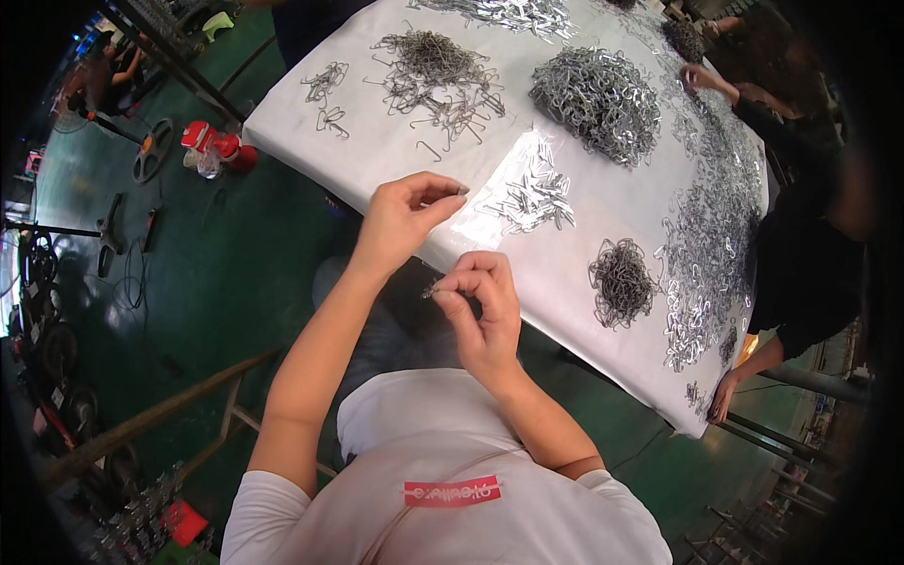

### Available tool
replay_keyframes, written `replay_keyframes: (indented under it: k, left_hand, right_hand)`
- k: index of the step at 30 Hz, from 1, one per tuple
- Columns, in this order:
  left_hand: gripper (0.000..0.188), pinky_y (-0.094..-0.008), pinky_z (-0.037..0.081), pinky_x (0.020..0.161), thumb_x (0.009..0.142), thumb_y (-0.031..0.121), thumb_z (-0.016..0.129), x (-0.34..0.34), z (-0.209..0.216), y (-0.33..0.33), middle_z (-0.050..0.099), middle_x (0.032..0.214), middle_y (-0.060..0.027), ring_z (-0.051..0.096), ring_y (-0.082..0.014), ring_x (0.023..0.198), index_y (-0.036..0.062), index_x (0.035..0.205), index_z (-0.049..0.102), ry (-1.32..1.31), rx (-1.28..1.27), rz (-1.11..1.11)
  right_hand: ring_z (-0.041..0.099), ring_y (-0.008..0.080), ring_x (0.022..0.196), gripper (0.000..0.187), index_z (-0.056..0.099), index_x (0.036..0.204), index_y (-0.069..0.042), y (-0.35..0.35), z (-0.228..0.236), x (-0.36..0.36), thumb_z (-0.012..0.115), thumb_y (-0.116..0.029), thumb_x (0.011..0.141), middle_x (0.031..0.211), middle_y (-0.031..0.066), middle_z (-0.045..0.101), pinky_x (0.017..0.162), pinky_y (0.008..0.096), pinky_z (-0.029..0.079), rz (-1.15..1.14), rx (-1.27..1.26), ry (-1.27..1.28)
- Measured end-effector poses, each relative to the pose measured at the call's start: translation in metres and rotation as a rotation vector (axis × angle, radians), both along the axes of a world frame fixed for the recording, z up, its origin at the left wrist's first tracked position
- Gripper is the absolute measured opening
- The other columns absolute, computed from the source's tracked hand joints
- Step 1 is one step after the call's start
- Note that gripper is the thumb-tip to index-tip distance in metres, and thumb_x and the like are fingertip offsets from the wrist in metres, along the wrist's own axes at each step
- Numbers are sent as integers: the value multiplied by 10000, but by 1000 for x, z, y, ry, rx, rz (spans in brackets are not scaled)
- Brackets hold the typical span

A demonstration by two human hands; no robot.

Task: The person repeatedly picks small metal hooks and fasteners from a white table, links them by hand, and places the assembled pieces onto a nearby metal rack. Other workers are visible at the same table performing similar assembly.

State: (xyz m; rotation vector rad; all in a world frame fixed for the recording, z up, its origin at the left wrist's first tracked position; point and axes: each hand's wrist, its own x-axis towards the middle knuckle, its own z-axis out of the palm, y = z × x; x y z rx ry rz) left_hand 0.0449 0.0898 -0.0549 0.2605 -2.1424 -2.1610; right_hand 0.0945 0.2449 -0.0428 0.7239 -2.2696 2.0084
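Observation:
My left hand [403,218] is just over the near table edge, thumb and fingertips pinched together. Whatever lies between those tips is too small to name. Lower and a little to the right, my right hand [485,315] pinches a small metal piece [429,290] in front of my lap; its exact shape is unclear. Closest to both hands is a loose heap of shiny flat metal strips [537,193] on a glossy sheet. Beyond the left hand spreads a pile of thin bent wire hooks [435,61].
A white-covered table [377,174] bears a large mound of metal links [598,105], a smaller dark wire pile [621,287] and scattered links [711,235]. A person in dark clothes [800,254] works along the right side. Red containers [221,149] stand left of the table.

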Motion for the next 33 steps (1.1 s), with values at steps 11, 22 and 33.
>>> replay_keyframes:
  k: [11,22,33]
  left_hand:
    - [127,-222,511,679,811,33,706,69,61,-1,709,840,-51,640,-76,735,-4,932,715,55,-34,150]
    - [119,-235,482,647,782,14,707,72,48,-10,693,886,-54,637,-108,768,25,899,720,213,-156,244]
    - [109,-221,465,632,791,18,714,82,55,-20,694,854,-41,616,-85,719,33,898,728,228,-200,406]
  right_hand:
    - [541,207,874,78,636,889,-27,-12,4,-13,676,-59,830,972,93,520,754,294,451,-6,-21,86]
    - [559,193,847,99,646,898,-35,-20,1,-28,685,-90,826,962,79,575,724,303,450,37,24,9]
    - [649,323,869,219,695,937,-33,-78,-67,-200,662,-222,832,941,153,680,745,412,503,1,1078,161]
